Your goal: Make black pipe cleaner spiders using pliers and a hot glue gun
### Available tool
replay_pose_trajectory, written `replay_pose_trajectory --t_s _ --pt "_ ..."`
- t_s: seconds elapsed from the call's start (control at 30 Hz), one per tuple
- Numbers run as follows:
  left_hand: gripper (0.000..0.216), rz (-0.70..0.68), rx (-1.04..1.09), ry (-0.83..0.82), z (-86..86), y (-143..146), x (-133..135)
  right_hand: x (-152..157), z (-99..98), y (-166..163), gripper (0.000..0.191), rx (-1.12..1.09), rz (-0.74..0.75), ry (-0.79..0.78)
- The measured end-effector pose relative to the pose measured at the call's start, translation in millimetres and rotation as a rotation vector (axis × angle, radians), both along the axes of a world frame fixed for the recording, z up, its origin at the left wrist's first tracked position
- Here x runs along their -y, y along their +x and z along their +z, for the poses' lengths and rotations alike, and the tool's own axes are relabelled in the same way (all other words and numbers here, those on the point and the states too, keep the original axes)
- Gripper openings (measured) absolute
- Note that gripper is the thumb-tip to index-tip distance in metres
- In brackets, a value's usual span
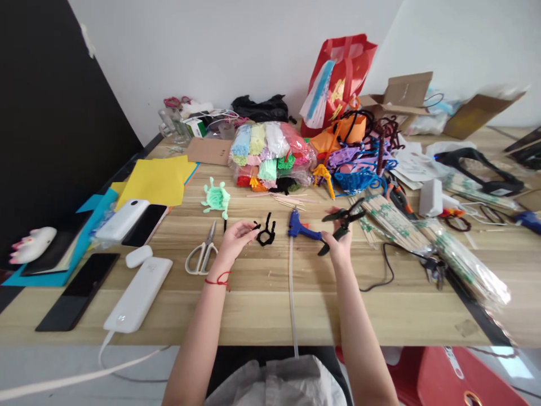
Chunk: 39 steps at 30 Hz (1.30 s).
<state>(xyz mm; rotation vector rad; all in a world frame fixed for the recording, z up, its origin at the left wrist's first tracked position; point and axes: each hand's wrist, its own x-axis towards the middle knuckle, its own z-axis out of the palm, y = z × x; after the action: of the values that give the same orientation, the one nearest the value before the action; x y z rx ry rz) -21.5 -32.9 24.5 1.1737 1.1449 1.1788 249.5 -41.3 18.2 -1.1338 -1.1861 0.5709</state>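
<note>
My left hand (235, 239) pinches one end of a small black pipe-cleaner shape (266, 232) just above the wooden table (262, 299). A red string circles that wrist. My right hand (340, 241) grips black pliers (343, 221), jaws pointing up and right. A blue glue gun (301, 229) lies between the two hands, a clear glue stick (291, 293) trailing from it toward me. White-handled scissors (203, 254) rest left of my left hand. A green pipe-cleaner figure (216, 197) sits beyond them.
A bag of coloured pipe cleaners (270, 152) and loose blue and purple ones (359, 169) lie at the back. Bundled wooden sticks (426, 237) sit right. Yellow paper (154, 180), phones (78, 290) and a white power bank (137, 293) sit left. A red bag (340, 73) stands behind.
</note>
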Motion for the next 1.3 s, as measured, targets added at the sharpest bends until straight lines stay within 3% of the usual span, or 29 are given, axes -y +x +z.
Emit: replay_pose_trajectory --t_s 0.07,0.17,0.33,0.57,0.77,0.9,1.17,1.3 --pt "0.028 0.029 -0.051 0.033 -2.9 -1 -2 -4 -9.1 17 0.065 0.244 -0.317 -0.038" --pt "0.031 0.031 -0.136 0.084 -5.1 -3 -3 -7 -24.2 35 0.071 0.547 -0.574 -0.252" --pt "0.029 0.017 -0.24 0.206 -6.7 -5 -5 -7 -44.9 48 0.066 0.756 -0.597 -0.553" --pt "0.027 0.2 -0.351 0.269 -15.0 -13 -9 -8 -51.2 51 0.059 0.799 -0.604 -0.609" --pt "0.029 0.309 -0.38 0.277 -19.4 -15 -9 -10 -43.9 43 0.045 0.703 -0.579 -0.53" --pt "0.026 0.349 -0.37 0.299 -19.8 -14 -9 -12 -36.2 30 0.038 0.642 -0.502 -0.341" --pt "0.026 0.458 -0.289 0.469 -5.7 -11 -4 -1 -17.4 -21 0.025 0.465 -0.219 -0.022" --pt "0.023 0.51 -0.485 0.642 4.7 -11 7 12 -12.8 -50 0.023 0.312 0.048 -0.019"
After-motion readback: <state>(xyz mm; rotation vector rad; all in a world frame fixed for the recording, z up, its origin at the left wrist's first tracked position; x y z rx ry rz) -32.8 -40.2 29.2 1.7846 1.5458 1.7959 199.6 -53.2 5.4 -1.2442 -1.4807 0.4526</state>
